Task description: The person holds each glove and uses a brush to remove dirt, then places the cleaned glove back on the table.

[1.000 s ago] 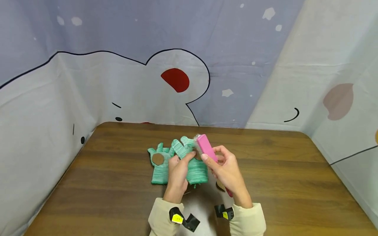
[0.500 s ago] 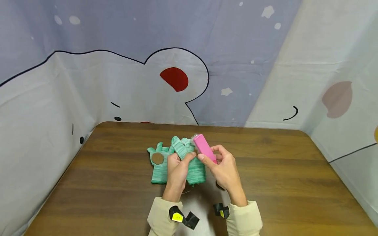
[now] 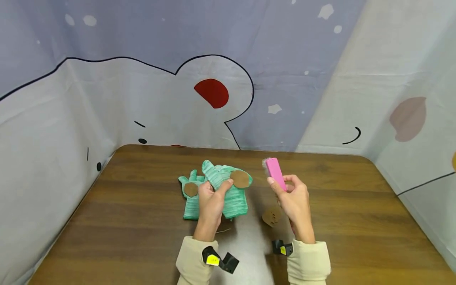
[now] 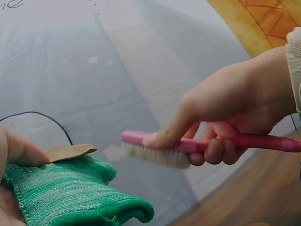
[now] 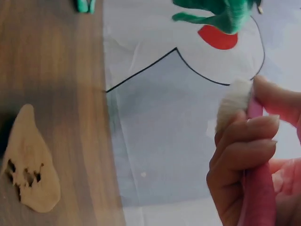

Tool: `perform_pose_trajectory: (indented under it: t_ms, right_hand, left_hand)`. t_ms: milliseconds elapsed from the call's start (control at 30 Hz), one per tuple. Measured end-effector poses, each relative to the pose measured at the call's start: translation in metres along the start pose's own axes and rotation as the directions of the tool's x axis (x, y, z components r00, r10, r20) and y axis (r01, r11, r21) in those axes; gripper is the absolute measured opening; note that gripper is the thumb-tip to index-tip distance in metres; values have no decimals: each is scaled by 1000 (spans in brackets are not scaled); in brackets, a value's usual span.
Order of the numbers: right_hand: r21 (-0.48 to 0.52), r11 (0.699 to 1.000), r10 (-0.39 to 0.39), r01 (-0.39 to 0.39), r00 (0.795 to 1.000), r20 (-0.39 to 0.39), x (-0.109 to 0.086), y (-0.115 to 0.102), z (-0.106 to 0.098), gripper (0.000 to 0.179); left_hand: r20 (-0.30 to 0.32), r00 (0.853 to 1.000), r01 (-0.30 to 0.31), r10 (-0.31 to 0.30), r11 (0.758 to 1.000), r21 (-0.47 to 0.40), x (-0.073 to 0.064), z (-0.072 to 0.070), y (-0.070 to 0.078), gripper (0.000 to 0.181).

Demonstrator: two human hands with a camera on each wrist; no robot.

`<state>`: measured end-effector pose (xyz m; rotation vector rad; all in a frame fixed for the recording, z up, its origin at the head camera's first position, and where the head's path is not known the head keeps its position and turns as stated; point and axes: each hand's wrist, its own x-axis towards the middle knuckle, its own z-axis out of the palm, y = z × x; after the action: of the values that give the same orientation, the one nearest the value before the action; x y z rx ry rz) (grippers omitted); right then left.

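Observation:
A green knitted glove (image 3: 235,202) with a round brown patch (image 3: 240,179) is lifted off the table in my left hand (image 3: 211,202), whose thumb lies on the patch's edge. My right hand (image 3: 293,202) grips a pink brush (image 3: 276,173) with pale bristles (image 4: 155,155), its thumb along the back of the head. In the left wrist view the bristles face down, apart from the glove. A second green glove (image 3: 192,208) with its own brown patch (image 3: 190,189) lies on the table, partly behind my left hand.
A tan piece with several dark holes (image 3: 271,216) lies on the wooden table (image 3: 356,206), left of my right wrist. A thin thread-like strand (image 3: 223,230) lies near my left wrist. Printed cloth (image 3: 160,103) hangs behind the table.
My right hand has moved right with the brush, away from the glove. The held glove has turned, so its patch shows fully. The tan piece has come into fuller sight.

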<state>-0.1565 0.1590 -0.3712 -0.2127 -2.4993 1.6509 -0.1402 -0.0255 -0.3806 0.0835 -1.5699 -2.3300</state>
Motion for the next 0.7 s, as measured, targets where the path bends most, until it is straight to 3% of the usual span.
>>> perform_pose_trajectory:
  t_ms: [133,300,433,600,700]
  right_hand:
    - [163,985,-65,48,993,100,-4,-7,-1,43]
    - [302,946,-187,120,961,205,-16,-22,7,33]
    - [278,950,-213,142,946,245,-24,-34,14,30]
    - [156,976,-188,153,952,243,-35,-52,20,28]
    - [98,980,-190,172,956,223,-36,-51,23,28]
  left_hand:
    - [-1,999,45,-45,998,-40,0,0,0,4]
    - [6,997,82,-81,996,-42,1,2,-2,11]
    - [18,997,72,-71,996,-56,1,2,-3,10]
    - [54,995,84,-82,996,-42,0,1,-6,15]
    - [57,995,85,-83,996,-29,0,0,-7,20]
